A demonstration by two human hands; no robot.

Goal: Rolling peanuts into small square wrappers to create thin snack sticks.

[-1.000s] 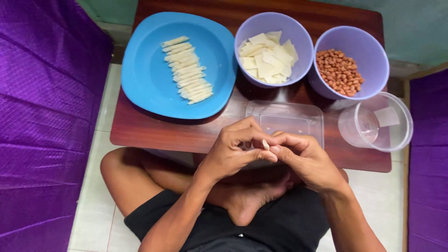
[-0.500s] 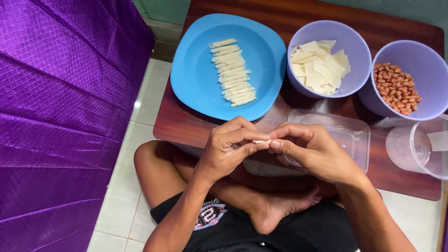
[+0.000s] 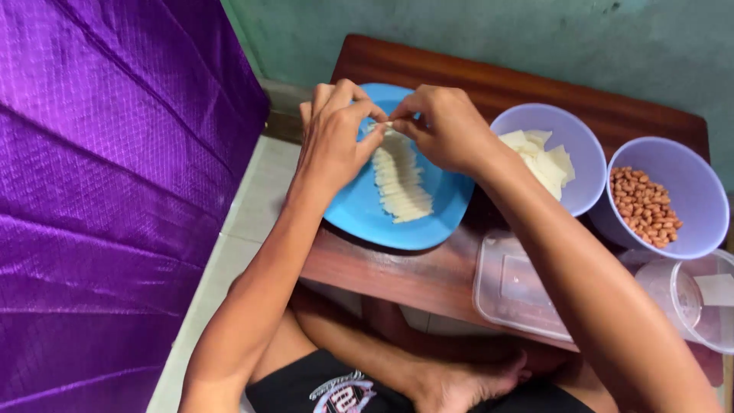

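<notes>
A thin, pale rolled dough stick [image 3: 390, 126] is pinched at its 2 ends between the fingertips of the left hand [image 3: 332, 134] and the right hand [image 3: 443, 126], both closed on it, just above the far end of the round blue plastic plate [image 3: 359, 210]. Beneath it, a row of finished pale sticks [image 3: 401, 180] lies on the plate, touching side by side.

For this step to be done well, the stick should probably be kept parallel to the row and lowered lightly, so that the roll is not pressed flat or opened.

Both forearms are stretched forward over the brown wooden table [image 3: 397, 275], with the wrists bent inward toward each other and the knuckles up. To the right of the plate stand a lilac bowl of pale square wrappers [image 3: 547, 160] and a lilac bowl of brown peanuts [image 3: 646, 206].
</notes>
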